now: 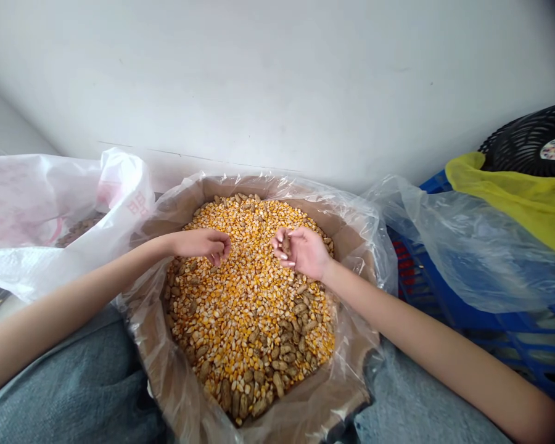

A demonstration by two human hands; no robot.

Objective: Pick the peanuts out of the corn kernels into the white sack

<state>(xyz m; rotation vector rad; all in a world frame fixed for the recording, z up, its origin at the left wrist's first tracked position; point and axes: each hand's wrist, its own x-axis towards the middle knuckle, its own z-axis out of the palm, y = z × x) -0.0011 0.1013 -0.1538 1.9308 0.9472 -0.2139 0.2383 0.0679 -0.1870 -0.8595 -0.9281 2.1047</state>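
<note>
A cardboard box [356,240] lined with clear plastic stands between my knees, filled with yellow and white corn kernels [240,296]. Unshelled peanuts [287,345] lie on the corn, mostly along the near right side, with a few at the far edge. Over the left part of the corn, my left hand [209,244] has its fingers curled together; whatever they may hold is hidden. My right hand [305,251] is turned palm up above the right part, its fingers bent around a peanut [285,245].
To the left is a white plastic bag [120,216] with red print and brownish contents. On the right, a blue plastic crate [444,296] carries clear plastic sheeting and a yellow bag [513,191], with a black fan grille [522,145] behind. A white wall [268,86] rises beyond the box.
</note>
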